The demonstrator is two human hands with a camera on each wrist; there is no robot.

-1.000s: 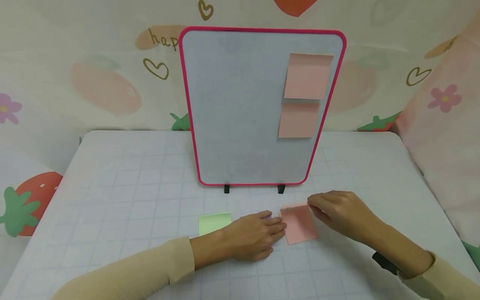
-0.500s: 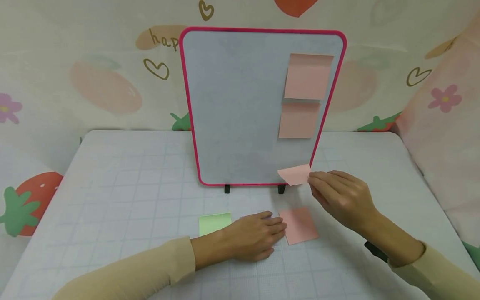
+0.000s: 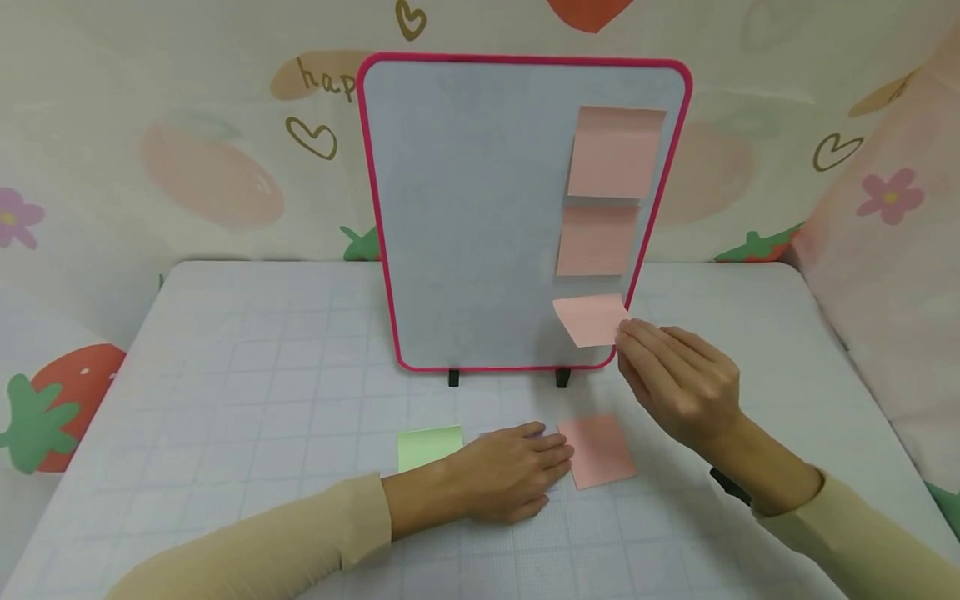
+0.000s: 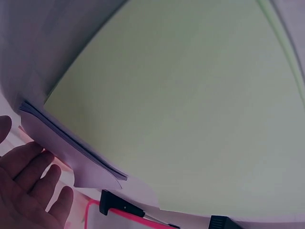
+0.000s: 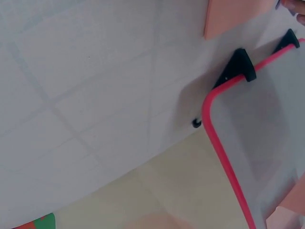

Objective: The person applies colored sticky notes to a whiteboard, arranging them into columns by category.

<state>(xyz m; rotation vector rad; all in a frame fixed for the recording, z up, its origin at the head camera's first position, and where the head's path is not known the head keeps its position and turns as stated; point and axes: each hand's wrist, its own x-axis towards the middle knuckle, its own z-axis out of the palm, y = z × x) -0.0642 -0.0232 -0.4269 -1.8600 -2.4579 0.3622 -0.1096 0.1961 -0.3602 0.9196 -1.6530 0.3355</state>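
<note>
My right hand (image 3: pixel 682 379) pinches the right edge of a pink sticky note (image 3: pixel 585 321), which curls in front of the lower right of a pink-framed whiteboard (image 3: pixel 465 208). Whether the note touches the board cannot be told. My left hand (image 3: pixel 513 473) lies with fingers extended, its fingertips at the left edge of a pink sticky-note pad (image 3: pixel 600 454) on the table. Beneath and beside that hand sits a purple sticky-note pad (image 4: pixel 78 157), mostly hidden in the head view. A green sticky-note pad (image 3: pixel 427 446) is partly covered by the left wrist.
Two pink sticky notes, an upper one (image 3: pixel 618 154) and a lower one (image 3: pixel 597 242), are stuck in a column on the board's right side. Black feet (image 5: pixel 240 67) hold the board upright on the white gridded table (image 3: pixel 247 400). A patterned cloth (image 3: pixel 210 183) hangs behind.
The right hand has peeled a pink note off the pad and raised it from the table to the board's lower right. The left hand has stayed in place.
</note>
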